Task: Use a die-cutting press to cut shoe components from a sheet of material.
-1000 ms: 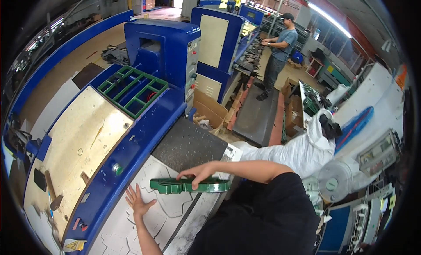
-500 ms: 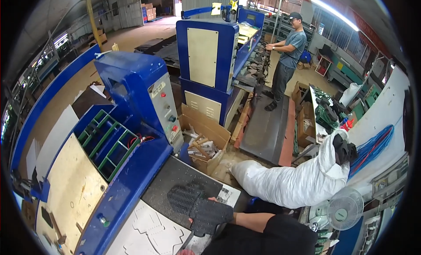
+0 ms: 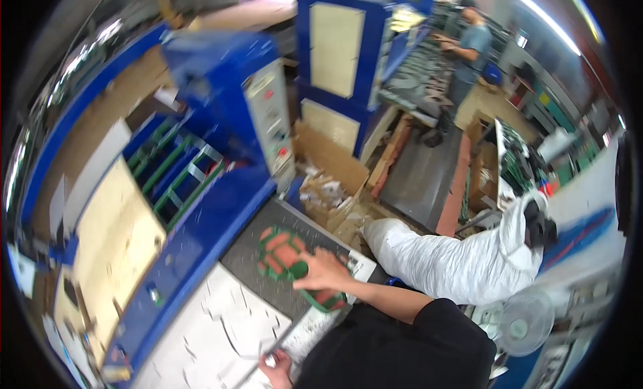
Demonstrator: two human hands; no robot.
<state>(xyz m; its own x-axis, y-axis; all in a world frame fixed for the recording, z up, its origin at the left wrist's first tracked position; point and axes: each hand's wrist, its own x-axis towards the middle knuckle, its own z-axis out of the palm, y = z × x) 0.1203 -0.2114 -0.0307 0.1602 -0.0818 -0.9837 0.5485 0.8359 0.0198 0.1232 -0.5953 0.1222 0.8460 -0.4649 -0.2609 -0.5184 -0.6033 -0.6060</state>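
A cutting die (image 3: 280, 250) with green edges and reddish filling lies over the dark board (image 3: 244, 236) in front of me. My right hand (image 3: 323, 270) is closed on it from above, the thumb at its near side. Part of the die shows again below the wrist; the middle is covered by the hand. Lower down, my left hand (image 3: 276, 367) has its fingers curled beside the edge of a white sheet (image 3: 214, 329) with black cut lines. Whatever those fingers hold is too small and blurred to make out.
A blue press (image 3: 221, 74) with a control panel stands at the left, holding green-edged frames (image 3: 177, 181). Beyond the board is a cardboard box (image 3: 328, 154) of scraps. A stuffed white sack (image 3: 449, 262) and a fan (image 3: 526, 322) are at the right. Another person (image 3: 472, 44) works farther back.
The dark perforated piece under my right hand no longer shows; the green and reddish die is there instead. More of my left hand has come into view. The whole view has shifted and blurred.
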